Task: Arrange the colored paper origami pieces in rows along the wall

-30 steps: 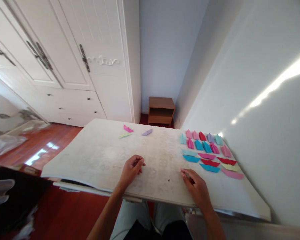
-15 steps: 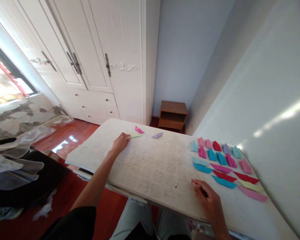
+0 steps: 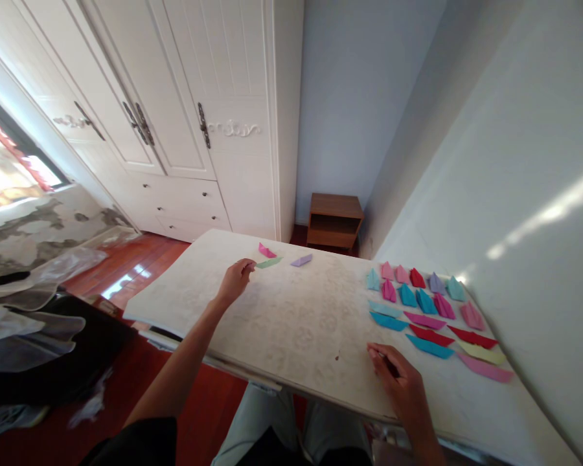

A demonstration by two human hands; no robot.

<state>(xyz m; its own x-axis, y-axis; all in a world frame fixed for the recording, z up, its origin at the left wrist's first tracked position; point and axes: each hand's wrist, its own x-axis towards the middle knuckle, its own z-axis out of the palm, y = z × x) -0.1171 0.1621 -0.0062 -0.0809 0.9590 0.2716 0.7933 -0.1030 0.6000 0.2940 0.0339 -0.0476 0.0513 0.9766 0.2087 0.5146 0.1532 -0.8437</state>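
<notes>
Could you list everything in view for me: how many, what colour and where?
Green paper boat: 1, pale green, far side of table
Magenta paper boat: 1, magenta, beyond the green one
Lavender paper boat: 1, lavender, right of these
Pointed paper pieces: 11, mixed colours, table's right, farther rows
Long paper boats: 8, mixed colours, table's right, nearer rows
Table: 1, whitish, centre
Wardrobe: 1, white, upper left
Nightstand: 1, brown, beyond table
Window: 1, dark-framed, left edge
Black pile: count unclear, black, lower left
Floor: 1, red, around table
Trouser legs: 2, pale, below table edge
Left hand: 1, bare, at green boat's left end
Right hand: 1, bare, table's near right
</notes>
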